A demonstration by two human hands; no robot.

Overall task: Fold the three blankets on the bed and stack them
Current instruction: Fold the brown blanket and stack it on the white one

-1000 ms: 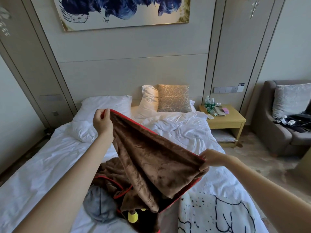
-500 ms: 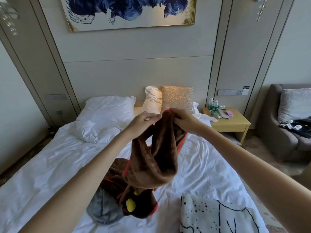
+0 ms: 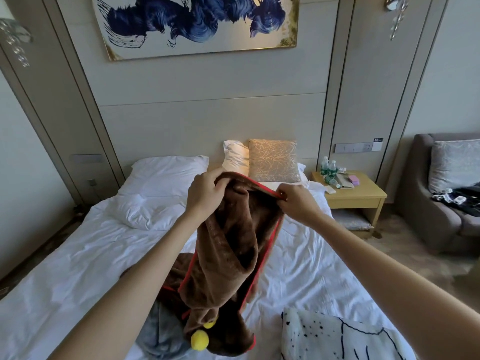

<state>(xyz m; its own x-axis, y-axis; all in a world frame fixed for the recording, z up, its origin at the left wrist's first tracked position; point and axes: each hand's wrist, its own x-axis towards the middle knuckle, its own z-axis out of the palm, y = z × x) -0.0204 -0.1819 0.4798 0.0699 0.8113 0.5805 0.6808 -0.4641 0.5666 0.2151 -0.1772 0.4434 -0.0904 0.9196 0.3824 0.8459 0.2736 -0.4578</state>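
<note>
A brown fleece blanket (image 3: 228, 250) with red trim and yellow pom-poms hangs in the air above the white bed (image 3: 78, 268). My left hand (image 3: 205, 190) grips its top edge on the left and my right hand (image 3: 294, 201) pinches the red-trimmed edge on the right, a short gap between them. The blanket's lower end trails onto the bed. Partly under it lies a grey blanket (image 3: 158, 336) at the near edge. A white blanket with black drawings (image 3: 337, 336) lies at the near right.
White pillows (image 3: 166, 175) and a beige patterned cushion (image 3: 272, 159) rest at the headboard. A wooden nightstand (image 3: 358, 196) with bottles stands right of the bed. Further right is a grey armchair (image 3: 428, 209) with dark items on its seat.
My hands, wide apart a second ago, came together above the bed and have now parted slightly, the right hand sliding along the red trim. The blanket hangs doubled beneath them.
</note>
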